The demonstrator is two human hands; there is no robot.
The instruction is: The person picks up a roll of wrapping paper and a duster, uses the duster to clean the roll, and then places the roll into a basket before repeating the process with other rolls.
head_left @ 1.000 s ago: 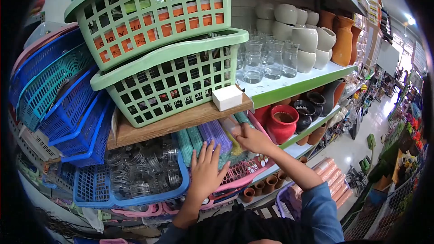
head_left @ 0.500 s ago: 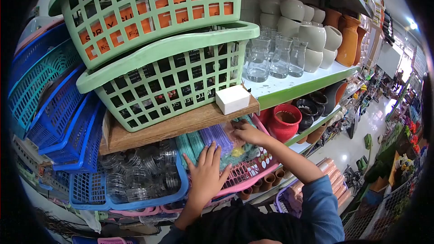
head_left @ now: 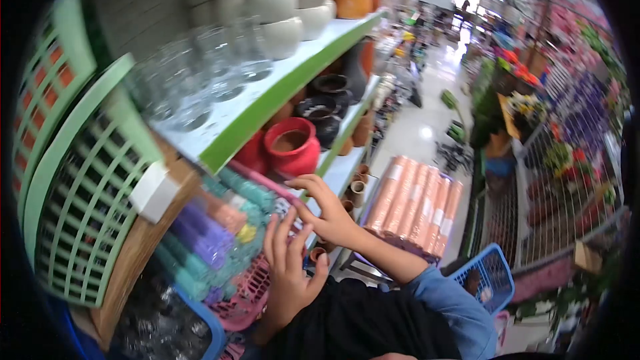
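A pink plastic basket [head_left: 248,279] holds bundles in clear wrap, teal ones [head_left: 183,253] and purple ones [head_left: 200,233] among them. Over its near side is my left hand [head_left: 291,279], fingers apart and nothing in it. My right hand [head_left: 330,217] is at the basket's right rim, its thumb and bent fingers closed around the pink edge. The two hands are close together, the left fingertips just short of the right thumb. Behind the right hand stands a red pot [head_left: 293,153] on the lower shelf.
Left of the hands, a wooden board [head_left: 137,253] carries green baskets [head_left: 80,227] and a white box [head_left: 155,192]. Glass vases [head_left: 220,67] and white pots [head_left: 277,3] line the green-edged shelf [head_left: 287,80]. Pink rolls [head_left: 417,207] lie to the right, beside an aisle [head_left: 427,107].
The view has swung to the right, showing more of the aisle. My right hand has left the wrapped bundles for the basket's rim. My left hand has come off the bundles toward it.
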